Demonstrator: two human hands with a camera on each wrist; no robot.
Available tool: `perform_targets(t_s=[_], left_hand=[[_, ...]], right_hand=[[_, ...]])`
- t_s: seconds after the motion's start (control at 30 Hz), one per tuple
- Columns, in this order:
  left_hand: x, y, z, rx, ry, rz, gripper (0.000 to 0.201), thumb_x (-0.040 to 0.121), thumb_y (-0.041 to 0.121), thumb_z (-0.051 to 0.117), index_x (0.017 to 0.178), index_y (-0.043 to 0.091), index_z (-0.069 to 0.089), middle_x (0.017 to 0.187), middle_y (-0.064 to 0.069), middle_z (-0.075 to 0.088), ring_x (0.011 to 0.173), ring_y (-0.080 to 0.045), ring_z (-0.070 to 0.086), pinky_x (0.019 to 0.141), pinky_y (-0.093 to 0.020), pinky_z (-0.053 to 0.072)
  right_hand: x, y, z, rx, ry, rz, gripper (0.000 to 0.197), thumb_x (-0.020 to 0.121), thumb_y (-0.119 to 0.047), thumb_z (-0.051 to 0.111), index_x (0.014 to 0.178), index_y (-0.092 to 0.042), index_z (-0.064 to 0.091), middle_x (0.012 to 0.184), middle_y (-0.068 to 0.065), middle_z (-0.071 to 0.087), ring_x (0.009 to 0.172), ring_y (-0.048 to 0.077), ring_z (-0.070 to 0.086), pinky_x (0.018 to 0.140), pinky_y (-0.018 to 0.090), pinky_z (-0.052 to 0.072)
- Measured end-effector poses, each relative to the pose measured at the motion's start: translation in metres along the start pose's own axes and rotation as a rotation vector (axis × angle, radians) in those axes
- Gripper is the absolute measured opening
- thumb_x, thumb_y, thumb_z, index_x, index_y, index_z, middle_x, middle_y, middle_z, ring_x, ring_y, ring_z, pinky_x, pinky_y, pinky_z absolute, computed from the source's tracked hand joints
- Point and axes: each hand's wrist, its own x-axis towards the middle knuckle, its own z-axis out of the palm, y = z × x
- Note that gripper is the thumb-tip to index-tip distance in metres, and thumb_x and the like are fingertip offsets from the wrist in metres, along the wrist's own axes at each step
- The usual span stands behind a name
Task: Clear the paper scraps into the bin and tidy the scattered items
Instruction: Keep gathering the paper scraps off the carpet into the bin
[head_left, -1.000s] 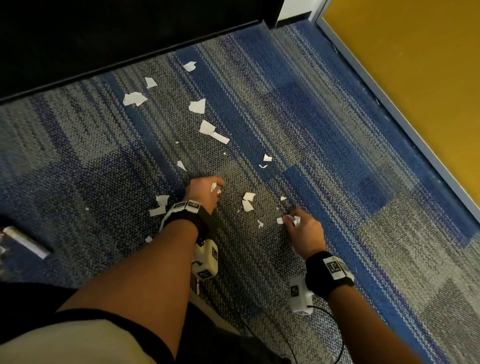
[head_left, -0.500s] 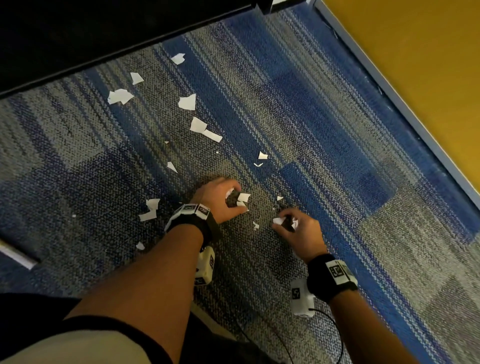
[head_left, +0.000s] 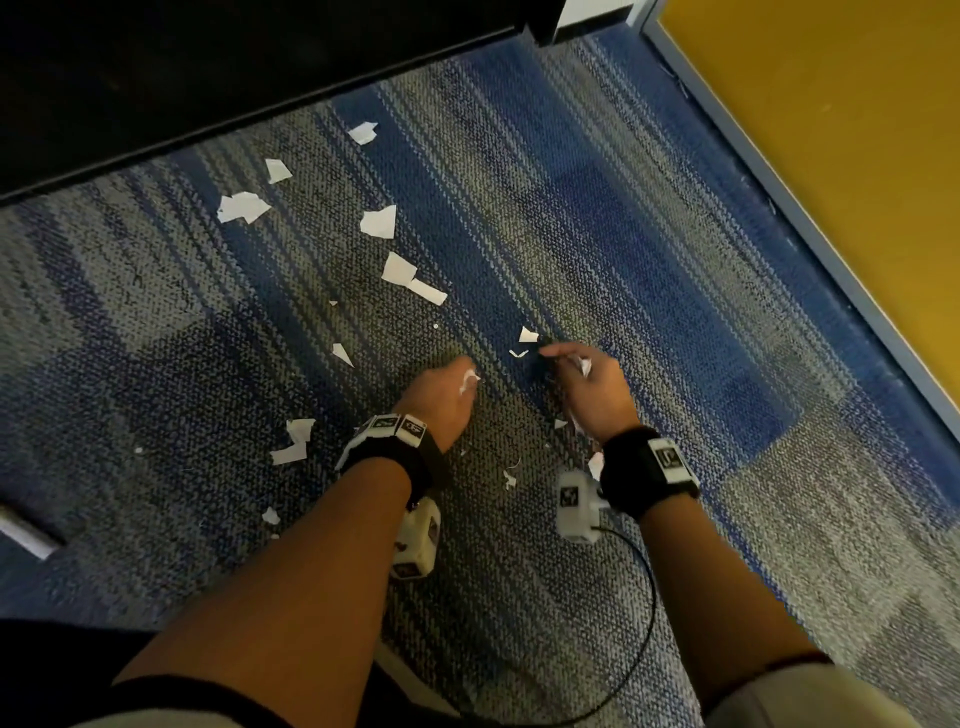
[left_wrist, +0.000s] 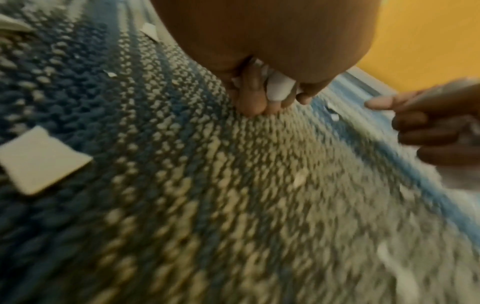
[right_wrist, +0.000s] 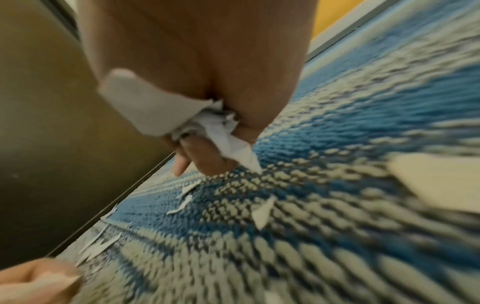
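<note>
White paper scraps lie scattered over a blue and grey carpet. My left hand is low over the carpet with its fingers curled round gathered scraps. My right hand holds a crumpled bunch of scraps in its curled fingers, its fingertips close beside two small scraps. Larger scraps lie farther off, toward a dark piece of furniture. More scraps lie left of my left wrist, and small bits lie between my wrists.
A dark piece of furniture runs along the far edge of the carpet. A yellow wall with a grey skirting strip stands on the right. A white stick-like object lies at the left edge. A black cable trails from my right wrist.
Both hands moved forward, away from me. My left hand picked up the scraps it was touching; my right hand reached ahead to the two small scraps, still holding its bunch.
</note>
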Motion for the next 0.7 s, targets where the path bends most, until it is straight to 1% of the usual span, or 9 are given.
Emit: perform_targets(t_s=[0.07, 0.13, 0.2, 0.3, 0.37, 0.43, 0.53, 0.6, 0.7], left_hand=[[0.002, 0.0, -0.011, -0.219, 0.143, -0.103, 0.026, 0.101, 0.018, 0.039, 0.082, 0.004, 0.049, 0.069, -0.01, 0.048, 0.064, -0.025, 0.047, 0.061, -0.037, 0.038], [0.006, -0.006, -0.026, -0.413, 0.268, -0.223, 0.034, 0.1, 0.016, 0.038, 0.067, 0.006, 0.042, 0.066, -0.012, 0.042, 0.064, -0.023, 0.04, 0.059, -0.036, 0.028], [0.009, -0.011, -0.041, -0.557, 0.351, -0.321, 0.039, 0.097, 0.027, 0.039, 0.062, 0.008, 0.039, 0.068, -0.015, 0.042, 0.066, -0.024, 0.041, 0.061, -0.036, 0.029], [0.016, -0.013, -0.059, -0.614, 0.448, -0.415, 0.058, 0.097, 0.054, 0.039, 0.059, 0.01, 0.045, 0.07, -0.013, 0.05, 0.068, -0.029, 0.047, 0.068, -0.038, 0.039], [0.03, -0.016, -0.065, -0.539, 0.48, -0.464, 0.067, 0.098, 0.058, 0.035, 0.071, 0.001, 0.058, 0.081, -0.018, 0.06, 0.078, -0.034, 0.055, 0.077, -0.042, 0.046], [0.046, -0.021, -0.067, -0.501, 0.518, -0.457, 0.061, 0.101, 0.049, 0.035, 0.096, -0.003, 0.067, 0.099, -0.023, 0.067, 0.094, -0.039, 0.061, 0.087, -0.046, 0.049], [0.065, -0.033, -0.064, -0.592, 0.547, -0.411, 0.039, 0.103, 0.031, 0.036, 0.102, 0.008, 0.066, 0.087, -0.016, 0.07, 0.076, -0.036, 0.063, 0.077, -0.052, 0.054], [0.071, -0.037, -0.065, -0.637, 0.525, -0.403, 0.029, 0.101, 0.018, 0.039, 0.115, 0.019, 0.064, 0.091, -0.012, 0.07, 0.079, -0.034, 0.063, 0.079, -0.055, 0.052], [0.072, -0.031, -0.075, -0.47, 0.507, -0.388, 0.032, 0.103, 0.021, 0.041, 0.13, 0.019, 0.059, 0.13, -0.012, 0.061, 0.117, -0.034, 0.056, 0.096, -0.041, 0.047]], right_hand=[[0.021, -0.011, 0.004, 0.012, 0.009, -0.006, 0.006, 0.089, -0.027, 0.07, 0.093, -0.023, 0.073, 0.075, -0.014, 0.069, 0.063, 0.001, 0.061, 0.062, 0.025, 0.048], [0.034, -0.017, 0.006, -0.078, 0.002, 0.022, 0.026, 0.073, -0.041, 0.084, 0.092, -0.027, 0.072, 0.092, -0.007, 0.071, 0.083, 0.008, 0.066, 0.073, 0.028, 0.052], [0.041, -0.02, 0.008, -0.186, -0.024, 0.053, 0.036, 0.068, -0.04, 0.088, 0.096, -0.025, 0.07, 0.097, -0.004, 0.068, 0.081, 0.013, 0.064, 0.068, 0.027, 0.051], [0.047, -0.02, 0.013, -0.267, -0.042, -0.002, 0.029, 0.076, -0.036, 0.083, 0.094, -0.019, 0.069, 0.096, 0.0, 0.068, 0.08, 0.015, 0.062, 0.068, 0.03, 0.052], [0.052, -0.018, 0.016, -0.363, -0.076, -0.079, 0.025, 0.084, -0.037, 0.077, 0.094, -0.015, 0.07, 0.094, 0.006, 0.071, 0.083, 0.021, 0.065, 0.072, 0.033, 0.052], [0.056, -0.015, 0.019, -0.465, -0.125, -0.121, 0.028, 0.089, -0.036, 0.07, 0.102, -0.011, 0.07, 0.096, 0.012, 0.071, 0.087, 0.029, 0.065, 0.068, 0.031, 0.048], [0.062, -0.012, 0.019, -0.583, -0.177, -0.174, 0.03, 0.095, -0.037, 0.062, 0.109, -0.011, 0.067, 0.099, 0.015, 0.07, 0.091, 0.034, 0.064, 0.07, 0.035, 0.048], [0.064, -0.007, 0.017, -0.537, -0.202, -0.188, 0.028, 0.099, -0.036, 0.054, 0.101, -0.012, 0.067, 0.093, 0.011, 0.07, 0.085, 0.03, 0.062, 0.068, 0.036, 0.046], [0.062, 0.002, 0.01, -0.249, -0.195, -0.093, 0.029, 0.103, -0.031, 0.047, 0.083, -0.017, 0.063, 0.065, -0.011, 0.06, 0.06, 0.008, 0.053, 0.06, 0.028, 0.035]])
